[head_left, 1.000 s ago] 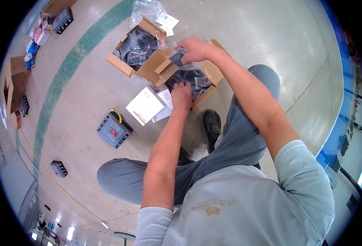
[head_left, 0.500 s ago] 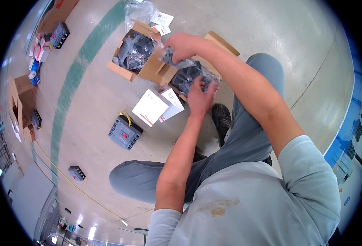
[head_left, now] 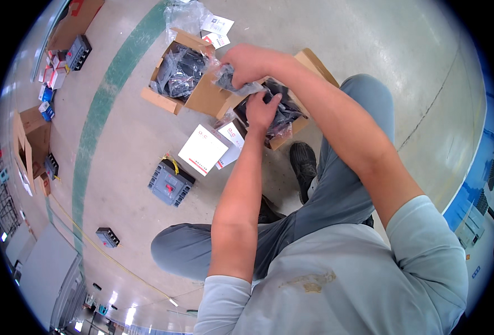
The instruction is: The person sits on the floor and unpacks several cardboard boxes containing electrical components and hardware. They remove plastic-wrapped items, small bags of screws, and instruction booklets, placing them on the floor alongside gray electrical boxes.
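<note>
Head view: right hand (head_left: 246,62) pinches a clear plastic bag (head_left: 237,84) at twelve o'clock. Left hand (head_left: 261,109) curls loosely into the cardboard box (head_left: 291,125). Thin film could tear, spilling black parts.

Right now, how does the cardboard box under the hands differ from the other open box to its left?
The near box has both hands at it: the left hand reaches in, the right hand grips a clear plastic bag above it. The far box is untouched, its dark bagged parts lying inside. Both are brown cardboard, flaps open, on the floor.
</note>
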`<state>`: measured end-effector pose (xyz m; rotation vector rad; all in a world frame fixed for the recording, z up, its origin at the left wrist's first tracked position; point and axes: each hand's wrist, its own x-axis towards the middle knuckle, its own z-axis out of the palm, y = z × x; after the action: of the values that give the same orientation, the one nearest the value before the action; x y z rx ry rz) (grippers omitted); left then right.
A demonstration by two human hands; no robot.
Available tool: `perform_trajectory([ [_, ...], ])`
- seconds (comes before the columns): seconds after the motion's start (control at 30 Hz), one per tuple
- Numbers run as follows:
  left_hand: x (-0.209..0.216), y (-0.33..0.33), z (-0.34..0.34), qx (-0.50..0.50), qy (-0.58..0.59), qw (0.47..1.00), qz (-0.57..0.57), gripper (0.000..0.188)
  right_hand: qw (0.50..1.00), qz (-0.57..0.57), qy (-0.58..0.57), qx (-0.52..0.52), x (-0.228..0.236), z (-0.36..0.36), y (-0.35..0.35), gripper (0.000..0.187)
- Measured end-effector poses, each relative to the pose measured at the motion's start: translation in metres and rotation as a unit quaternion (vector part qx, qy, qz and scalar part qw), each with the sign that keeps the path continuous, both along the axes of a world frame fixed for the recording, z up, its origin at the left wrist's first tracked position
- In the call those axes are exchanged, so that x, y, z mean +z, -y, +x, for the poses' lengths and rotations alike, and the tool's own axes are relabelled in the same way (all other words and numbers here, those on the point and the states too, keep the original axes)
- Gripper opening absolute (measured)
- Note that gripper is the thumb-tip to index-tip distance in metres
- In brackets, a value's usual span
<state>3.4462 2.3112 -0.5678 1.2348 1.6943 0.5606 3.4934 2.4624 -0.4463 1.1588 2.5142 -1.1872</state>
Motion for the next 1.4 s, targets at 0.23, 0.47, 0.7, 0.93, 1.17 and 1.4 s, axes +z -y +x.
perform_trajectory([
  [0.23, 0.002, 0.047, 0.018, -0.058, -0.017, 0.987, 0.152, 0.027, 0.999, -0.036, 0.015, -0.015, 0.014, 0.003, -0.006, 0.052],
  [0.47, 0.026, 0.072, 0.002, -0.146, -0.133, 0.951, 0.238, 0.029, 0.999, -0.052, -0.003, -0.007, 0.039, 0.011, -0.005, 0.055],
  [0.7, 0.021, 0.030, 0.002, -0.096, -0.116, 0.988, -0.034, 0.033, 1.000, -0.004, -0.011, -0.028, 0.055, 0.030, 0.001, 0.059],
  [0.93, -0.063, 0.015, 0.004, -0.173, -0.322, 0.929, 0.048, 0.061, 0.997, 0.028, -0.061, -0.022, 0.098, 0.034, 0.010, 0.060],
  [1.17, -0.095, 0.025, -0.026, -0.179, -0.303, 0.924, 0.151, 0.055, 0.994, 0.014, -0.104, -0.031, 0.114, 0.027, 0.007, 0.054],
  [1.4, -0.071, 0.039, -0.025, -0.212, -0.273, 0.926, 0.151, 0.033, 0.993, 0.036, -0.106, -0.026, 0.108, 0.022, 0.003, 0.055],
])
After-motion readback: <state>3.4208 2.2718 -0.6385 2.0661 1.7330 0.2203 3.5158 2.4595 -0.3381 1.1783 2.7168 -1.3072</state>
